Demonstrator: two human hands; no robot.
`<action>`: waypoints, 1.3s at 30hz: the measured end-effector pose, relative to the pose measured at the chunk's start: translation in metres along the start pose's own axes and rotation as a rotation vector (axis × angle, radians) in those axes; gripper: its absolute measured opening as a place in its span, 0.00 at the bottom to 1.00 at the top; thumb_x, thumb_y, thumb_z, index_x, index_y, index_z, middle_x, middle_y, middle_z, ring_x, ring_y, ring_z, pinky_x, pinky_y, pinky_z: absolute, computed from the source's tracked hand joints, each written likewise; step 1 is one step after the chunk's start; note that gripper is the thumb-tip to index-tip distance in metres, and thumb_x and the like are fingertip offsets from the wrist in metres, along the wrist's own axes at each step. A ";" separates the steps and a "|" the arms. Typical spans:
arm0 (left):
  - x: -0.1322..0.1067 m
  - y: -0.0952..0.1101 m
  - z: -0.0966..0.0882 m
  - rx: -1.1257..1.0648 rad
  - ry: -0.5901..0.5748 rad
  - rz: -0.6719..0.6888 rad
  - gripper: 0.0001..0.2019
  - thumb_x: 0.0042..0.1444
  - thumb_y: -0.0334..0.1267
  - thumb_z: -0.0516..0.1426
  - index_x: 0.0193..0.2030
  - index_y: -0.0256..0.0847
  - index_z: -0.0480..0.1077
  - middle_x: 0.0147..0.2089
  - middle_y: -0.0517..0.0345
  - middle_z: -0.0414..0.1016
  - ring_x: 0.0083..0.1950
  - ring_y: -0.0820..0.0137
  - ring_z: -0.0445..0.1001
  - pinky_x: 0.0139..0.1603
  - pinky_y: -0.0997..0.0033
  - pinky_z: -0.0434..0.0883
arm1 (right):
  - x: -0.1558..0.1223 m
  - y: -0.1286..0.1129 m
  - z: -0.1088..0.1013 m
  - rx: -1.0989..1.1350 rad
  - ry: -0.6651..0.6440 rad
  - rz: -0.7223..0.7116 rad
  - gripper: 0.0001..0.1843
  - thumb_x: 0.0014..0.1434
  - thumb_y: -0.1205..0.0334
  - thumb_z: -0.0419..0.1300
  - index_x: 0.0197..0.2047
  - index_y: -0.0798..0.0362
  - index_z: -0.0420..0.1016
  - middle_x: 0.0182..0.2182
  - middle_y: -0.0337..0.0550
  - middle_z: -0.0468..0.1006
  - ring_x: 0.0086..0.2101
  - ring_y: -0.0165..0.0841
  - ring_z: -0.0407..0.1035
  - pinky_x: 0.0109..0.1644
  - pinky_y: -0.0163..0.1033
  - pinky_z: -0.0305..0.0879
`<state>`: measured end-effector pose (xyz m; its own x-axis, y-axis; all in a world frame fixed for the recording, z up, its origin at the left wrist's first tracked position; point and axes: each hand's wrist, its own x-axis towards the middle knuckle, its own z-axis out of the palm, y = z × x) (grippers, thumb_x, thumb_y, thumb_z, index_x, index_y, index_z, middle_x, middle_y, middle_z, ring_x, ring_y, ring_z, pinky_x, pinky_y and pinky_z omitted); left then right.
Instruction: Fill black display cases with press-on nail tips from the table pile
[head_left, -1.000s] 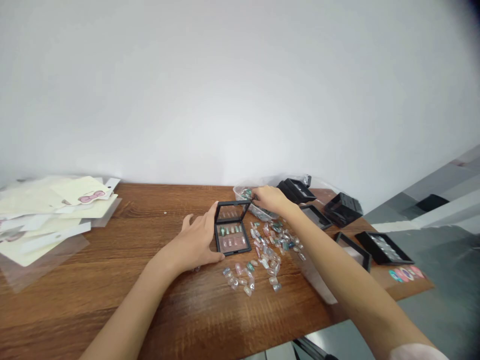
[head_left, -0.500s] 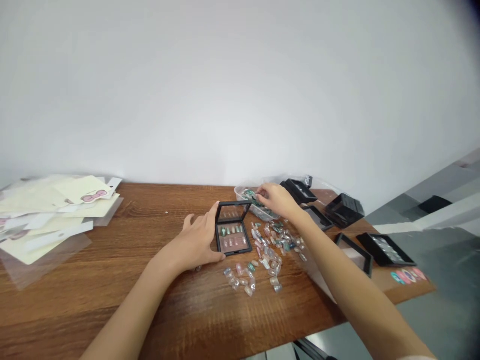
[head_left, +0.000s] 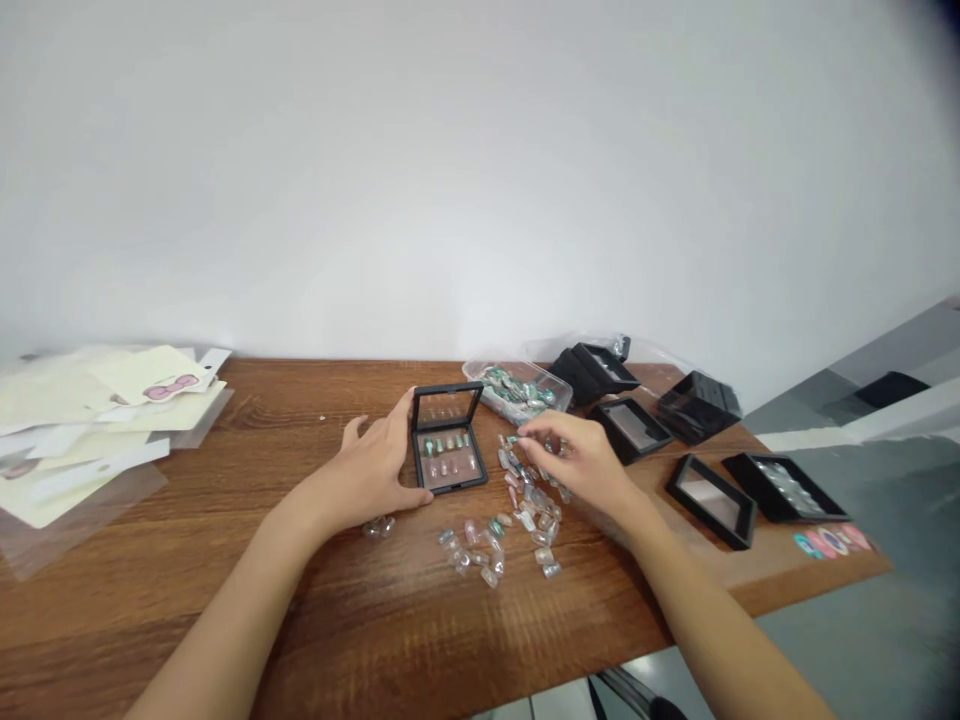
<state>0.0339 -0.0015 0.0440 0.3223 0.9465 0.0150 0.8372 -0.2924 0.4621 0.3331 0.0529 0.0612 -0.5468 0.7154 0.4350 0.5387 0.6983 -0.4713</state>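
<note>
Right hand (head_left: 579, 462) pinched over loose nails (head_left: 531, 505), hold unclear; open left hand (head_left: 367, 478) touches a black case (head_left: 448, 466). Wooden table (head_left: 187, 570), white wall (head_left: 480, 180) behind.

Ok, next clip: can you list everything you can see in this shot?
wooden table: one, brown, under everything
open display case: one, black with clear lid, middle of table, nails inside
other display cases: five, black, right side of table
plastic tray: one, clear, behind the loose nails, green-toned nails inside
loose false nails: many, clear, pink and green, scattered right of the open case
packets with cards: several, cream, some with pink bow, left end of table
nail pieces: a few, pink and blue, right front of table
white wall: one, white, behind table
left hand: one, bare, against the open case
right hand: one, bare, over the loose nails
</note>
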 end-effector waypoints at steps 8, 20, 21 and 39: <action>0.000 0.002 -0.002 -0.012 0.002 -0.001 0.58 0.51 0.55 0.62 0.73 0.44 0.22 0.68 0.42 0.62 0.69 0.50 0.59 0.69 0.43 0.44 | -0.005 -0.006 0.020 -0.203 -0.315 -0.158 0.09 0.66 0.65 0.55 0.46 0.50 0.76 0.41 0.44 0.79 0.43 0.35 0.73 0.48 0.39 0.68; -0.001 0.001 -0.002 0.009 -0.007 -0.012 0.58 0.51 0.56 0.61 0.73 0.43 0.22 0.68 0.41 0.62 0.71 0.49 0.57 0.69 0.43 0.43 | -0.006 -0.006 0.014 -0.223 -0.363 -0.120 0.09 0.67 0.63 0.55 0.44 0.51 0.77 0.40 0.44 0.78 0.42 0.35 0.72 0.47 0.40 0.68; -0.001 0.000 -0.002 0.011 -0.007 -0.012 0.58 0.52 0.56 0.61 0.73 0.43 0.22 0.68 0.41 0.61 0.71 0.49 0.56 0.69 0.43 0.43 | -0.006 -0.005 0.015 -0.226 -0.362 -0.114 0.09 0.67 0.63 0.55 0.45 0.51 0.77 0.40 0.44 0.78 0.42 0.35 0.72 0.48 0.40 0.68; -0.003 -0.002 -0.004 0.023 -0.005 -0.032 0.58 0.52 0.54 0.61 0.73 0.42 0.22 0.72 0.41 0.56 0.72 0.49 0.54 0.70 0.43 0.41 | -0.005 -0.004 0.015 -0.171 -0.375 -0.083 0.03 0.63 0.66 0.59 0.37 0.51 0.73 0.36 0.42 0.77 0.40 0.34 0.71 0.46 0.37 0.65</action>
<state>0.0293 -0.0026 0.0464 0.2975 0.9547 -0.0039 0.8568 -0.2652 0.4422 0.3238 0.0457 0.0493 -0.7712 0.6208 0.1413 0.5646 0.7694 -0.2989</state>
